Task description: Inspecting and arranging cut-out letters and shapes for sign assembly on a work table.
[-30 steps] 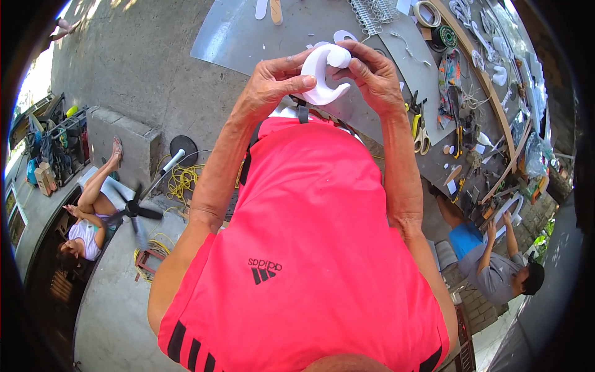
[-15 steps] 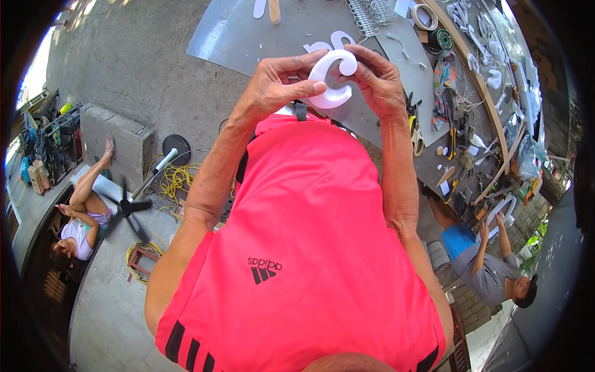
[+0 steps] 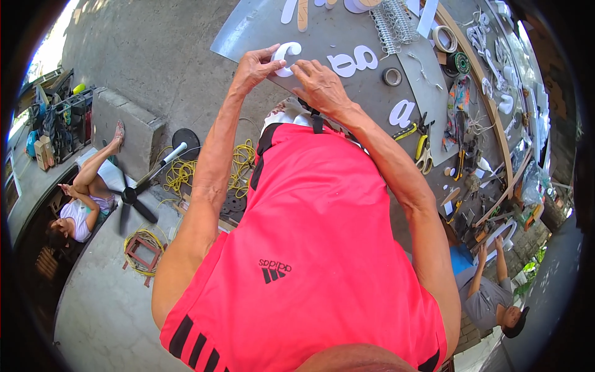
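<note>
A curved white letter cutout (image 3: 287,48) is upright at the near left edge of the table. My left hand (image 3: 253,71) grips it from its left side between thumb and fingers. Just to its right is my right hand (image 3: 322,88), palm down, with the fingers loosely apart and nothing held in them. Whether its fingertips touch the cutout I cannot tell. Two more white letter cutouts (image 3: 347,71) lie on the table beyond my right hand. Another white letter cutout (image 3: 395,116) rests farther right, next to the pliers.
The grey table (image 3: 248,37) carries a tape roll (image 3: 392,77), scissors (image 3: 425,163), pliers (image 3: 406,131), a wire coil strip (image 3: 393,28) and a long wooden strip (image 3: 489,105). A person (image 3: 489,304) works at the right. Another person (image 3: 77,220) sits at the left near a fan (image 3: 129,196).
Both hands have moved left and the cutout has gone down from mid-air to the table edge. My right hand has let go of it. More of the tabletop now shows.
</note>
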Action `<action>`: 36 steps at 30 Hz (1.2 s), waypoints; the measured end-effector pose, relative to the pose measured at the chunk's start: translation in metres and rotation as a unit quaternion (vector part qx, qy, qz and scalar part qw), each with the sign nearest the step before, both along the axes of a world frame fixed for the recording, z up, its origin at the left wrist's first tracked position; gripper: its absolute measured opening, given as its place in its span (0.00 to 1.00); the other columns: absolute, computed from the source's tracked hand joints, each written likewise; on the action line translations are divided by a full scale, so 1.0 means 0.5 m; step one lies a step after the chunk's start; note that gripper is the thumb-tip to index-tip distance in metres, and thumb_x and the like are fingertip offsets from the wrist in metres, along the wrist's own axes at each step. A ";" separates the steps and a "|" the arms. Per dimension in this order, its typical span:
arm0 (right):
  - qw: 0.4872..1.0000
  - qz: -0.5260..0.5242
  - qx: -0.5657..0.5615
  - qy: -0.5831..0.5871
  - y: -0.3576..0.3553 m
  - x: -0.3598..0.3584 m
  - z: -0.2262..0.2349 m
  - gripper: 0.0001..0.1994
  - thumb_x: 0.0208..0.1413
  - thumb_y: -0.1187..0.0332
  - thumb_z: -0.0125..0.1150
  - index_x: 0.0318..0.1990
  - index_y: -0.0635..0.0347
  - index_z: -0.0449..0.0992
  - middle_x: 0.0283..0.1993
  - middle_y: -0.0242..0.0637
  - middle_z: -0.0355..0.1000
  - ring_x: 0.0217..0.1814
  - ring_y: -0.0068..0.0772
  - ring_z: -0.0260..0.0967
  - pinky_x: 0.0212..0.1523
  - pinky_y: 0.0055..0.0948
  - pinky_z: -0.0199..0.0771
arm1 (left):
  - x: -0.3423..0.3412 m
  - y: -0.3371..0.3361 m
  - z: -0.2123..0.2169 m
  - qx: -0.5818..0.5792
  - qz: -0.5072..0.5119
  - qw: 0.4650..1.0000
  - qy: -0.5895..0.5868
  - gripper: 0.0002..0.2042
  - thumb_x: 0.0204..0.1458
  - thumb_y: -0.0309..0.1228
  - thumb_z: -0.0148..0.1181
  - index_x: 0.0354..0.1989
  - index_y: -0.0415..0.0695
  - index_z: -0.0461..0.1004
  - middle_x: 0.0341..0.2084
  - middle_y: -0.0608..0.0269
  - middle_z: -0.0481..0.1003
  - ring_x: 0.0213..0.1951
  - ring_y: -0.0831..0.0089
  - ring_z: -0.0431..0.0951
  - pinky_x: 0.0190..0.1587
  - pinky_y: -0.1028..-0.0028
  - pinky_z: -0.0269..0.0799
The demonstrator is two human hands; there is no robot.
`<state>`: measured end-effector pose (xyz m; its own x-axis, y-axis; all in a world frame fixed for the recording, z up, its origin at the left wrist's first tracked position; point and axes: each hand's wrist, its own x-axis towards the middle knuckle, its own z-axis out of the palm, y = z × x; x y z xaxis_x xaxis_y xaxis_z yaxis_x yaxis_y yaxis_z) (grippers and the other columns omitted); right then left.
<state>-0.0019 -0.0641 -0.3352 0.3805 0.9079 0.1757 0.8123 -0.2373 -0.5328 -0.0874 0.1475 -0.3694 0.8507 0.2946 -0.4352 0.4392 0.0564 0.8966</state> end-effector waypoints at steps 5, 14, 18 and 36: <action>0.994 -0.013 0.003 -0.113 0.077 -0.008 -0.046 0.14 0.47 0.68 0.64 0.42 0.61 0.77 0.42 0.36 0.70 0.47 0.35 0.70 0.41 0.34 0.71 | 0.010 0.044 -0.006 0.086 -0.059 0.994 0.025 0.28 0.53 0.33 0.70 0.62 0.39 0.71 0.38 0.61 0.81 0.37 0.77 0.79 0.38 0.76 0.78; 0.993 0.002 -0.016 -0.119 0.099 -0.001 -0.087 0.10 0.47 0.72 0.59 0.39 0.61 0.78 0.38 0.34 0.70 0.45 0.33 0.70 0.41 0.32 0.71 | 0.018 0.058 0.004 0.054 -0.082 0.994 0.047 0.26 0.54 0.34 0.69 0.62 0.43 0.73 0.39 0.62 0.81 0.37 0.77 0.79 0.40 0.75 0.78; 0.995 0.011 0.003 -0.100 0.097 0.004 -0.094 0.10 0.47 0.73 0.58 0.39 0.62 0.78 0.38 0.34 0.70 0.45 0.34 0.70 0.42 0.33 0.73 | 0.023 0.052 0.019 0.134 -0.104 0.983 0.065 0.27 0.55 0.42 0.67 0.62 0.42 0.73 0.39 0.58 0.81 0.38 0.74 0.80 0.40 0.74 0.78; 0.986 -0.153 0.056 -0.036 -0.180 0.056 0.041 0.10 0.49 0.77 0.61 0.41 0.65 0.75 0.40 0.41 0.72 0.42 0.43 0.72 0.42 0.38 0.75 | -0.012 0.007 -0.052 0.426 0.001 0.903 -0.063 0.27 0.42 0.32 0.74 0.54 0.41 0.77 0.40 0.53 0.73 0.39 0.62 0.76 0.42 0.66 0.75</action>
